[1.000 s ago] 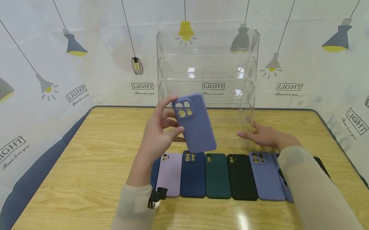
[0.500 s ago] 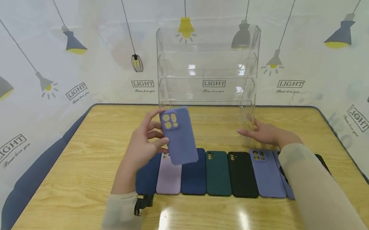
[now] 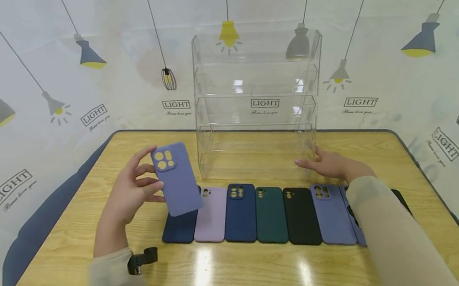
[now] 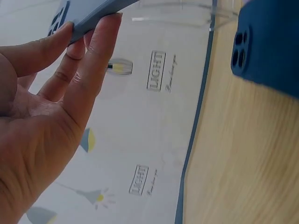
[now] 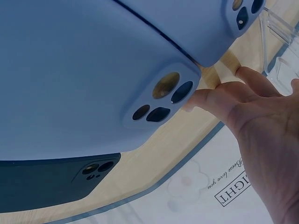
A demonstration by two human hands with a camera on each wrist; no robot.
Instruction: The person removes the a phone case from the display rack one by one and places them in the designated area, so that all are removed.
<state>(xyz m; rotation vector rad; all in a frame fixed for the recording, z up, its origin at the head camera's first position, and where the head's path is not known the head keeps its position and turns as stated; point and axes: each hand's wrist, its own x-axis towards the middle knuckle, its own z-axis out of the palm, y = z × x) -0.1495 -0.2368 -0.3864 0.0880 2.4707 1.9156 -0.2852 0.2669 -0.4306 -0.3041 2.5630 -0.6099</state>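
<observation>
My left hand pinches a periwinkle phone case by its camera-end side, between thumb and fingers. The case is tilted above the table, partly covering the leftmost navy phone case. In the left wrist view, the held case is cut off at the top edge. My right hand is at the lower right side of a clear tiered acrylic rack, fingers spread; contact is hard to make out. Lying cases appear close by in the right wrist view, including a periwinkle one.
A row of phone cases lies before the rack: lilac, navy, green, black, periwinkle and others partly under my right sleeve. A printed wall sheet stands behind the wooden table.
My left hand has carried the periwinkle case left and downward, from in front of the rack to above the leftmost navy case. My right hand has stayed by the rack's side.
</observation>
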